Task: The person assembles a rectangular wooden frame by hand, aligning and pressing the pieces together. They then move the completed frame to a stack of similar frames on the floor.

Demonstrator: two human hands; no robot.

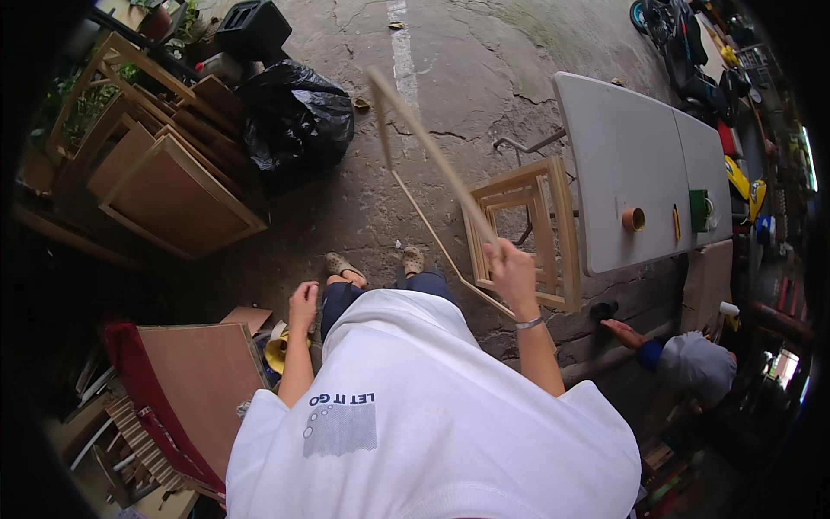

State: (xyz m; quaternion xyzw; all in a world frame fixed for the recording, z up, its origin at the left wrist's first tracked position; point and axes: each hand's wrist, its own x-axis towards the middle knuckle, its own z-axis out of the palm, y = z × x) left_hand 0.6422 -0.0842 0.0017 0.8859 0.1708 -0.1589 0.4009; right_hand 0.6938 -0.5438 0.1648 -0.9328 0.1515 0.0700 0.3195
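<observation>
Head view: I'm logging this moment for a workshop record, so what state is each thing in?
Right hand: raised, closed on thin wooden frame.
Thin wooden frame: held tilted above the ground.
Left hand: lowered, holding nothing.
Stacked wooden frames: standing, leaning on folding table.
Tape roll: lying on table.
Black bag: full, on the ground.

The white T-shirt hides the person's body and most of the legs. The far end of the thin wooden frame is blurred. The small things on the grey table are too small to tell. The co-worker is partly in dark shadow.
</observation>
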